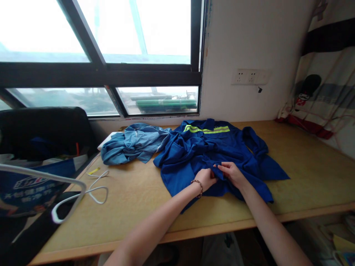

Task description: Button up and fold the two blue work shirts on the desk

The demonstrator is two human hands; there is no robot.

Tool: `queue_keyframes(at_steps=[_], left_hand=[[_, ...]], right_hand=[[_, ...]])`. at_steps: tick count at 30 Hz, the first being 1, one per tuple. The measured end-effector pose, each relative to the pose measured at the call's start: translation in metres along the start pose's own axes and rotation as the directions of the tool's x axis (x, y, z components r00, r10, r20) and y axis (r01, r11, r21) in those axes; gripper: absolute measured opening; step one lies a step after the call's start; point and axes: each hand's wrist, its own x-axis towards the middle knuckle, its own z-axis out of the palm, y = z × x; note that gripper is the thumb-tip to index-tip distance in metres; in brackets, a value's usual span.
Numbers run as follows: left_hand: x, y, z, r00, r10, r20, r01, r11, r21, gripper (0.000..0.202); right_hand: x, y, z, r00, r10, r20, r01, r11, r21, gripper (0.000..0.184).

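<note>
A dark blue work jacket (183,173) with a yellow-green reflective stripe lies spread and rumpled on the wooden table. My left hand (205,179), with a beaded bracelet at the wrist, is closed on the jacket's cloth near its lower front. Close beside it, my right hand (230,173) pinches a raised fold of the same cloth between thumb and fingers. The two hands almost meet. What lies under the fingers, a button or only an edge, is too small to make out. One sleeve bends out at the jacket's right side.
A crumpled light blue garment (135,144) touches the jacket's left side. On the table's left part lies a white cable (97,188). A black chair (47,129) and a printed blue bag (30,188) stand at the left. Behind are a window and a wall socket (251,77); a curtain hangs right.
</note>
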Motion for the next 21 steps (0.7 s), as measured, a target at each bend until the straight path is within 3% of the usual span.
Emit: queue_keyframes(at_steps=[3, 5, 7, 9, 10, 12, 13, 15, 17, 19, 21], left_hand=[[-0.018, -0.015, -0.012, 0.995, -0.044, 0.085, 0.068, 0.948, -0.310, 0.020], [-0.030, -0.023, -0.022, 0.977, -0.044, 0.210, 0.151, 0.836, -0.528, 0.025], [-0.039, -0.029, -0.033, 0.946, -0.007, 0.324, 0.234, 0.707, -0.667, 0.032], [-0.045, -0.032, -0.043, 0.922, 0.024, 0.387, 0.293, 0.611, -0.735, 0.035], [-0.046, -0.033, -0.047, 0.917, 0.035, 0.397, 0.307, 0.571, -0.761, 0.035], [-0.048, -0.033, -0.050, 0.917, 0.059, 0.395, 0.316, 0.500, -0.806, 0.034], [-0.048, -0.032, -0.050, 0.919, 0.070, 0.388, 0.312, 0.473, -0.824, 0.034], [-0.048, -0.031, -0.046, 0.926, 0.085, 0.367, 0.293, 0.448, -0.845, 0.033], [-0.047, -0.030, -0.041, 0.930, 0.077, 0.360, 0.287, 0.459, -0.841, 0.033], [-0.046, -0.030, -0.036, 0.935, 0.043, 0.352, 0.291, 0.473, -0.831, 0.032], [-0.045, -0.031, -0.033, 0.946, 0.002, 0.323, 0.283, 0.477, -0.832, 0.033]], right_hand=[[-0.002, 0.001, 0.008, 0.988, -0.036, 0.150, 0.070, 0.972, -0.224, 0.025], [-0.001, 0.002, 0.012, 0.969, -0.038, 0.245, 0.125, 0.929, -0.350, 0.024], [0.000, 0.006, 0.014, 0.962, -0.089, 0.260, 0.208, 0.855, -0.475, 0.023], [0.001, 0.010, 0.014, 0.959, -0.241, 0.152, 0.282, 0.720, -0.634, 0.021], [0.001, 0.012, 0.013, 0.935, -0.347, 0.070, 0.288, 0.632, -0.719, 0.020], [-0.001, 0.015, 0.015, 0.843, -0.537, -0.036, 0.252, 0.453, -0.855, 0.020], [-0.003, 0.016, 0.017, 0.807, -0.589, -0.026, 0.247, 0.377, -0.893, 0.021], [-0.008, 0.017, 0.026, 0.804, -0.586, 0.098, 0.315, 0.280, -0.907, 0.018], [-0.011, 0.017, 0.037, 0.841, -0.496, 0.216, 0.410, 0.323, -0.853, 0.012], [-0.012, 0.017, 0.044, 0.891, -0.399, 0.215, 0.407, 0.494, -0.768, 0.009], [-0.010, 0.018, 0.045, 0.947, -0.290, 0.142, 0.311, 0.704, -0.638, 0.013]])
